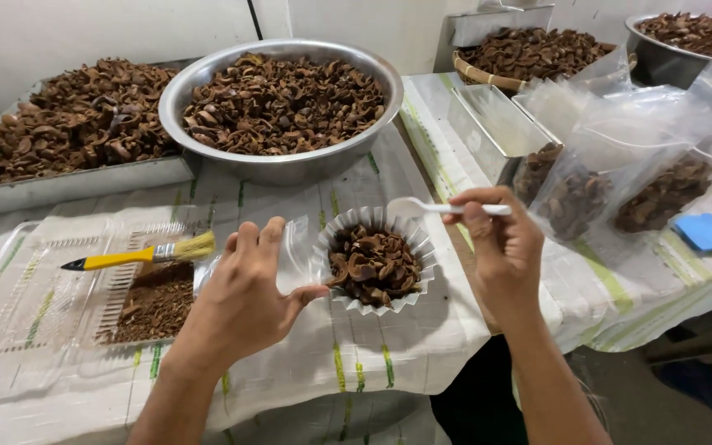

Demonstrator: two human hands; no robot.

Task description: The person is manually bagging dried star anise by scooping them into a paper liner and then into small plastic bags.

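Observation:
My left hand (245, 292) rests with fingers spread against the left side of a small fluted clear plastic cup (348, 224) filled with brown dried shell pieces (374, 265); the thumb touches the cup's edge. My right hand (500, 247) holds a white plastic spoon (426, 207) by its handle, its bowl hovering over the cup's far rim. The spoon's bowl looks empty.
A large steel bowl (278, 165) and a metal tray (59, 188) behind hold heaps of the same brown pieces. A yellow-handled brush (138, 255) lies on a clear plastic tray (35, 305) with brown crumbs. Filled clear bags (620, 177), a basket (484, 76) and a blue pad (706, 232) sit to the right.

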